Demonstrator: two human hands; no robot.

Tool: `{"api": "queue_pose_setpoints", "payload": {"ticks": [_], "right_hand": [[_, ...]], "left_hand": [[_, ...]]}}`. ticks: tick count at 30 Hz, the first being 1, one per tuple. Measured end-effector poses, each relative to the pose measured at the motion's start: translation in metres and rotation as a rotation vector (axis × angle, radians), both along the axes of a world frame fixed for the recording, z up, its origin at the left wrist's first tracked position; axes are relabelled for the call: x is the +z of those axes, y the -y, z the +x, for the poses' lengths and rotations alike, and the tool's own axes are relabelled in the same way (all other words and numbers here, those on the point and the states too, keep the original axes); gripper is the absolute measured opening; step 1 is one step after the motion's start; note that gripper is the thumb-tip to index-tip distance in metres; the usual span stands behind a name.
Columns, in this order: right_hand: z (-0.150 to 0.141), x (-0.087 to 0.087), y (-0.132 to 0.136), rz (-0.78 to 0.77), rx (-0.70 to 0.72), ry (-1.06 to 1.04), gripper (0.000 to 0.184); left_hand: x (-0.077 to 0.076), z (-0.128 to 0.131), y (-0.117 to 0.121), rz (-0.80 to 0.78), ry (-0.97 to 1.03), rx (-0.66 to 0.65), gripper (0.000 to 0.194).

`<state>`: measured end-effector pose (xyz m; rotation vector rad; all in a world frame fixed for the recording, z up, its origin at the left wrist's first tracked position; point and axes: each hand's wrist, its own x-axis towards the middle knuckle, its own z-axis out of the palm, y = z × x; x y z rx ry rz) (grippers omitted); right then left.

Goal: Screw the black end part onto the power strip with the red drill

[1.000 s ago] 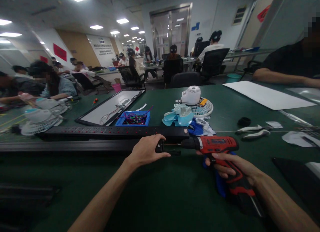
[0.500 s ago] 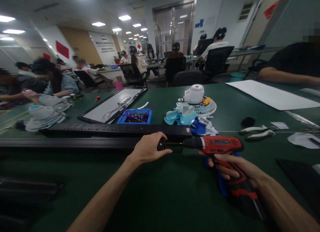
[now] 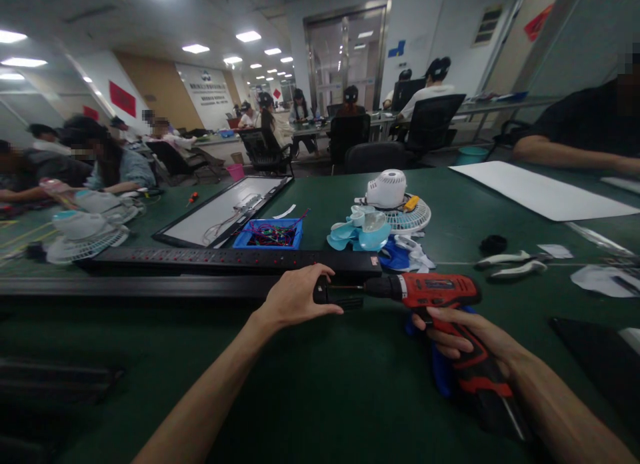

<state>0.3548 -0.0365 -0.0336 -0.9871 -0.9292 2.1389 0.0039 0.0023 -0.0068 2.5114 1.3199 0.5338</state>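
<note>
Left hand (image 3: 296, 296) — curled round black end cap (image 3: 321, 291) | right hand (image 3: 463, 334) — gripping red-black drill (image 3: 440, 291) | ribbed white fan housing (image 3: 387, 189) beyond

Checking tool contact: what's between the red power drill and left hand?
Head view: a thin metal bit, pointing at the black part the left hand holds.

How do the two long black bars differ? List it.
The far bar has red spots and a pale label; the near bar looks plain. The far bar fits in view; the near bar runs off the left edge. Both are black and roughly parallel.
</note>
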Motion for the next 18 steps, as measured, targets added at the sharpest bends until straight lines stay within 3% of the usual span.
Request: {"api": "queue_pose_setpoints", "payload": {"ticks": [11,18], "right_hand": [[0.0008,-0.0025,-0.0009,0.003,0.027,-0.065,0.028],[0.0015,-0.0064,-0.0023,0.004,0.022,-0.074,0.028]], "left_hand": [[0.0017,-0.0028,0.0011,0.026,0.048,-0.069,0.067],[0.0023,0.0026,0.0014,0.057,-0.011,0.016,0.058]]}}
